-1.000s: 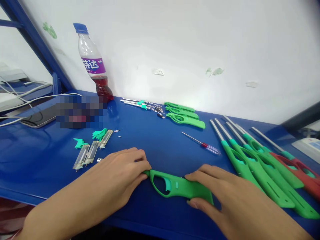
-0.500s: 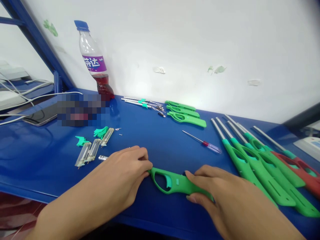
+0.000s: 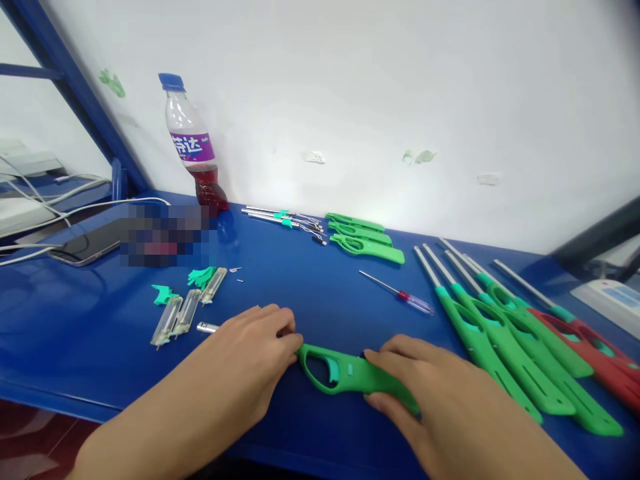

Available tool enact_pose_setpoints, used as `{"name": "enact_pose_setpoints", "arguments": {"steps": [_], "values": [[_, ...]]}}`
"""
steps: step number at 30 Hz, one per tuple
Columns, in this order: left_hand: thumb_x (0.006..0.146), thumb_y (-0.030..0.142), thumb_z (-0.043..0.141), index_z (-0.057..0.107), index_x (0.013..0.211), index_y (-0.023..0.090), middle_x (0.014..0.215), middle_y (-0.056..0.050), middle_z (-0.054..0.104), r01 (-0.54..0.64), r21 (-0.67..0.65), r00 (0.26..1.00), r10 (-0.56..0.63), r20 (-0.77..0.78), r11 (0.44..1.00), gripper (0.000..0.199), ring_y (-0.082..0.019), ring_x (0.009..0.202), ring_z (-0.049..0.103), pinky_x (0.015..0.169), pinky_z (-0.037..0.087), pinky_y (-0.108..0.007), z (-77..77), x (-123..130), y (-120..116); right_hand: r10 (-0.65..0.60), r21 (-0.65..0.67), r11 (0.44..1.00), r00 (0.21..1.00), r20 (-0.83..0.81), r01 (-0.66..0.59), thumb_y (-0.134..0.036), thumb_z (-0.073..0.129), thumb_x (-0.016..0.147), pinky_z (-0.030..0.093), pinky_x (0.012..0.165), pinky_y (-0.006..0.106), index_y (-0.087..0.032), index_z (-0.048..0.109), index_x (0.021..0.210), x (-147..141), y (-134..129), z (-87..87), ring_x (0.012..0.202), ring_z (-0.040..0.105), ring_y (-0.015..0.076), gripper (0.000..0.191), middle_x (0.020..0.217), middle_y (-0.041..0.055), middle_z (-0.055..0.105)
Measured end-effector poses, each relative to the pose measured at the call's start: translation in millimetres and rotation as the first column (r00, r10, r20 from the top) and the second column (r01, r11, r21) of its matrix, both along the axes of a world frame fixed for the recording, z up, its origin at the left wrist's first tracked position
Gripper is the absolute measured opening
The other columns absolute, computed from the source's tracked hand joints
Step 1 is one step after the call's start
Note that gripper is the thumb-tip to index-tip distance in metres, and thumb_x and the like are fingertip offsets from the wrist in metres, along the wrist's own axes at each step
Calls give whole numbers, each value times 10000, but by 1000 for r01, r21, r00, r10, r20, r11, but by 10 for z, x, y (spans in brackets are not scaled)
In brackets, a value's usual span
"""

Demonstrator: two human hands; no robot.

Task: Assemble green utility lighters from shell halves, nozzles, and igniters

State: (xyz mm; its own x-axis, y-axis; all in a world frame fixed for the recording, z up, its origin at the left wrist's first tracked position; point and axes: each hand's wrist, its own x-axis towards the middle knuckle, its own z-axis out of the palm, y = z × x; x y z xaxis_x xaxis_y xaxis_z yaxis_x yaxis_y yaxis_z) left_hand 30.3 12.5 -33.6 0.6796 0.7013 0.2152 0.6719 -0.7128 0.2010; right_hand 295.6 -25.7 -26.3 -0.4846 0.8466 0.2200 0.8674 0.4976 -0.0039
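Observation:
A green lighter body (image 3: 353, 375) with a teal trigger lies crosswise near the table's front edge. At its left end, the closed fingers of my left hand (image 3: 255, 353) pinch the neck; a silver tube (image 3: 207, 327) sticks out beyond that hand. My right hand (image 3: 420, 373) grips the handle at the other end, thumb on the near side and fingers on the far side. Behind the hands lies a screwdriver (image 3: 397, 292) with a clear and red handle.
Clear fuel tanks (image 3: 187, 311) and teal triggers (image 3: 201, 277) lie at left. Farther back are metal rods with wires (image 3: 273, 217), green shells (image 3: 367, 249), a bottle (image 3: 193, 147) and a phone (image 3: 93, 243). Several green lighters (image 3: 520, 357) and red ones (image 3: 590, 340) lie at right.
The view has tilted and shifted slightly, so the background sits lower in the picture. Both hands keep their hold on the green lighter body, with little change in pose.

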Motion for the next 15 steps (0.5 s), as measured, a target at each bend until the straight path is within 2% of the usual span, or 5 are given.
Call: {"name": "enact_pose_setpoints", "arguments": {"steps": [5,8,11,13,15], "values": [[1028,70,547,733,1055,245,1040,-43,687,6,-43,998,-8,-58,999,257,-231,978,675,1014,545,-411,26,63,-18,6,16,1000,999,-52,-5,-143,863,706,662,634,421,-271,756,1167,-118,71,-2,871,795,313,491,1063,55,793],[1042,92,551,728,1086,259,1076,-39,697,25,-46,998,-28,-47,999,247,-232,1019,686,1062,540,-428,32,73,-34,-29,-129,991,996,-86,18,-145,851,757,651,699,446,-267,716,1104,-111,89,-22,912,782,307,392,1022,22,764],[1074,194,572,689,1258,299,1220,-42,704,21,16,1000,-20,-18,1000,242,-261,1149,678,1100,525,-454,32,24,-65,-93,-327,943,991,-98,56,-155,840,798,617,716,406,-281,665,1027,-17,88,-17,909,769,274,315,985,-14,728],[1052,231,626,610,1417,320,1357,-52,679,-27,101,999,29,-19,995,376,-312,1273,636,1124,506,-496,25,-32,-66,-138,-401,913,984,-117,80,-165,815,839,597,721,362,-287,638,1019,65,88,-2,884,760,235,280,988,-25,718],[998,201,693,583,1461,298,1388,-72,677,-56,162,997,64,-47,985,486,-357,1282,630,1092,517,-528,12,-81,-26,-174,-435,896,973,-151,93,-189,789,877,588,731,327,-289,620,1023,134,98,14,866,755,203,244,992,-31,716]]}}
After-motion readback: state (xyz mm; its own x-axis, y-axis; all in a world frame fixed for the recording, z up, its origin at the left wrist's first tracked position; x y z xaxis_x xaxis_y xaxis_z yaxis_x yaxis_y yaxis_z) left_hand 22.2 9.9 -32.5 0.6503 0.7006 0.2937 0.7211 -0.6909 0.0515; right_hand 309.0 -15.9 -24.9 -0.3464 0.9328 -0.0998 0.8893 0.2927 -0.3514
